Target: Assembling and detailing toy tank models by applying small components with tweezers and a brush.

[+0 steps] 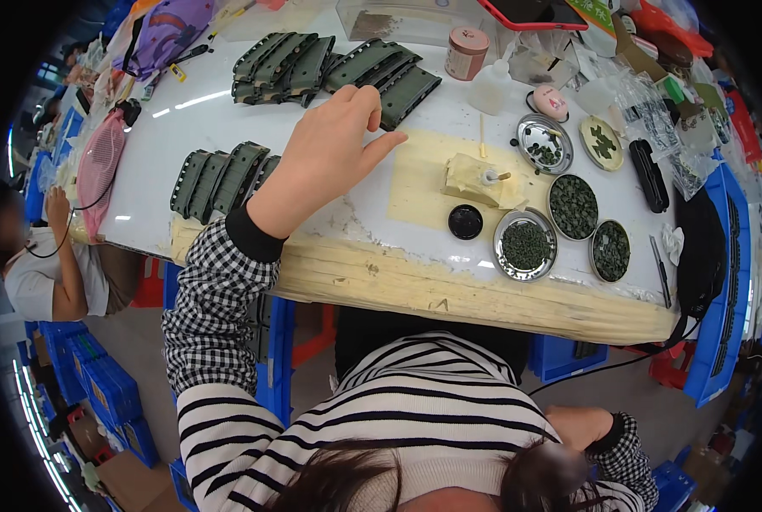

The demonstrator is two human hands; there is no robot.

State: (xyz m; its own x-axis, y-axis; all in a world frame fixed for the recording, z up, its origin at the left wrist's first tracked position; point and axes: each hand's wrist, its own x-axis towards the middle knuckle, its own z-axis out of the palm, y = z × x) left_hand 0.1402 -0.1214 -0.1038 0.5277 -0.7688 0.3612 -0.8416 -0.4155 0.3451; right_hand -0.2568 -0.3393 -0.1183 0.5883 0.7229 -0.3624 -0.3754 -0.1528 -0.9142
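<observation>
My left hand [334, 149] is raised above the table's left half, in front of dark green curved plates [381, 72]. Its thumb is stretched out to the right, apart from the bent index finger; nothing shows between them. The other fingers are partly hidden. A second stack of these plates [283, 66] lies at the far left, and a nearer group [215, 182] sits beside my left wrist, which covers part of it. My right hand [579, 425] is low by my body, below the table edge, its fingers hidden.
Right of centre, a tape-wrapped block [471, 181] stands beside a small black round dish [465, 222]. Round tins of small dark green pieces [573, 207] are grouped there. Behind are a pink tin [467, 53] and a squeeze bottle [488, 85]. Another person [44, 277] sits at the left.
</observation>
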